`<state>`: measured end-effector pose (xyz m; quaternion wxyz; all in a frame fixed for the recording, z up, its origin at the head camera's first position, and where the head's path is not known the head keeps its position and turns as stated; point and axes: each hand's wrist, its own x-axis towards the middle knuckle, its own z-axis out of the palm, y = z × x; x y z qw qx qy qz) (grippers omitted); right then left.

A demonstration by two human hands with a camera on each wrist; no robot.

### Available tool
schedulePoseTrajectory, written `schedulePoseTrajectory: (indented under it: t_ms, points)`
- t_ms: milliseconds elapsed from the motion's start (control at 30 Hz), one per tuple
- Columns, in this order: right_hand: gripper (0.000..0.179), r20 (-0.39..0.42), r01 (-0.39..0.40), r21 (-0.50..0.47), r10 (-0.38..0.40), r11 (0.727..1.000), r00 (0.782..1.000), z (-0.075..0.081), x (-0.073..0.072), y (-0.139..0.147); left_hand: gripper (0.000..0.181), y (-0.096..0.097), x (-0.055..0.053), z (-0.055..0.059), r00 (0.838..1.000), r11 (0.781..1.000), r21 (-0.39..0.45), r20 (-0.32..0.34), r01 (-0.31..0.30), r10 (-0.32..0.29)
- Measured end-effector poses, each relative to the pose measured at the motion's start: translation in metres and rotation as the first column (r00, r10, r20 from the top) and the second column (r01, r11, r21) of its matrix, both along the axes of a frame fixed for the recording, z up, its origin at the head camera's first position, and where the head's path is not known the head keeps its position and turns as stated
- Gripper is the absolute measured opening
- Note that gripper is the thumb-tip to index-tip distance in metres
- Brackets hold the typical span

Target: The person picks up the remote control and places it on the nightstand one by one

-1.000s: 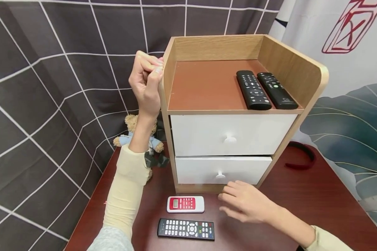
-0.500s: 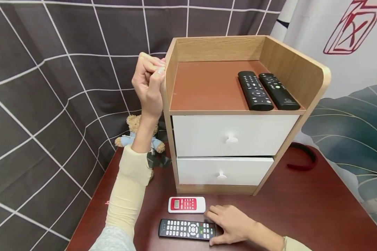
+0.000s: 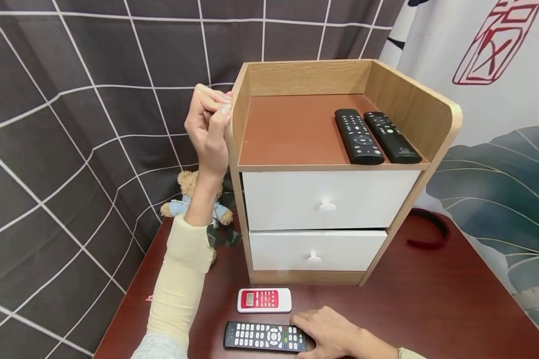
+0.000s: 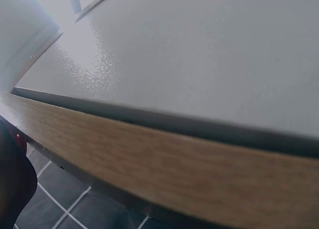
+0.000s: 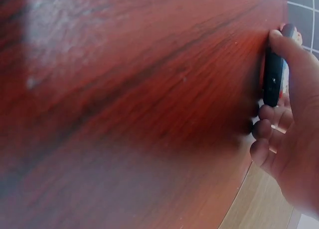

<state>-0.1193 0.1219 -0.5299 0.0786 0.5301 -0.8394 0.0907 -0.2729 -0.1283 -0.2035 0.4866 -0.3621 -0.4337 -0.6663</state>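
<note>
My left hand [image 3: 208, 124] grips the left side panel of a small wooden cabinet [image 3: 307, 79], its fingers at the top edge. The left wrist view shows the cabinet's wooden edge [image 4: 149, 161] beside a white drawer front [image 4: 199, 64]. My right hand [image 3: 325, 334] holds the right end of a black remote control [image 3: 260, 336] lying on the table. In the right wrist view, the thumb and fingertips of the right hand [image 5: 299, 124] are at opposite edges of the black remote control [image 5: 272, 79]. Just behind it lies a white and red remote control [image 3: 284, 300].
Two black remotes, a left one [image 3: 359, 137] and a right one [image 3: 393, 138], lie on the cabinet's top. Below are an upper drawer [image 3: 287, 199] and a lower drawer [image 3: 278, 252]. A teddy bear [image 3: 187, 182] is behind my left arm; a dark red headband [image 3: 440, 232] lies right of the cabinet.
My right hand has moved down and left from in front of the lower drawer to the black remote control and taken hold of its right end. My left hand keeps its grip on the cabinet.
</note>
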Motion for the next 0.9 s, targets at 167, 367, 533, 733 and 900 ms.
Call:
schedulePoseTrajectory:
  t_ms: [167, 367, 533, 733, 900]
  points:
    - [0.042, 0.171, -0.010, -0.051, 0.019, 0.999, 0.985, 0.000, 0.003, 0.000, 0.009, 0.001, 0.000, 0.001, 1.000, 1.000, -0.012, 0.001, -0.008, 0.008]
    - [0.023, 0.402, -0.008, -0.196, 0.088, 0.981, 0.912, 0.001, 0.012, -0.003, 0.009, 0.000, 0.000, 0.001, 1.000, 1.000, -0.015, -0.002, -0.023, 0.023]
    - [0.013, 0.835, 0.076, -0.372, 0.298, 0.925, 0.463, 0.006, 0.024, -0.006, 0.009, -0.001, 0.001, 0.000, 1.000, 1.000, -0.007, -0.009, -0.015, 0.015]
    - [0.041, 0.889, 0.242, -0.450, 0.457, 0.860, 0.029, 0.029, 0.035, -0.005, 0.010, -0.001, 0.002, 0.002, 1.000, 1.000, 0.000, -0.017, 0.001, -0.001]
    - [0.049, 0.882, 0.236, -0.432, 0.462, 0.870, -0.089, 0.068, 0.038, 0.005, 0.010, 0.001, 0.002, 0.002, 1.000, 1.000, 0.007, -0.011, 0.010, -0.010]
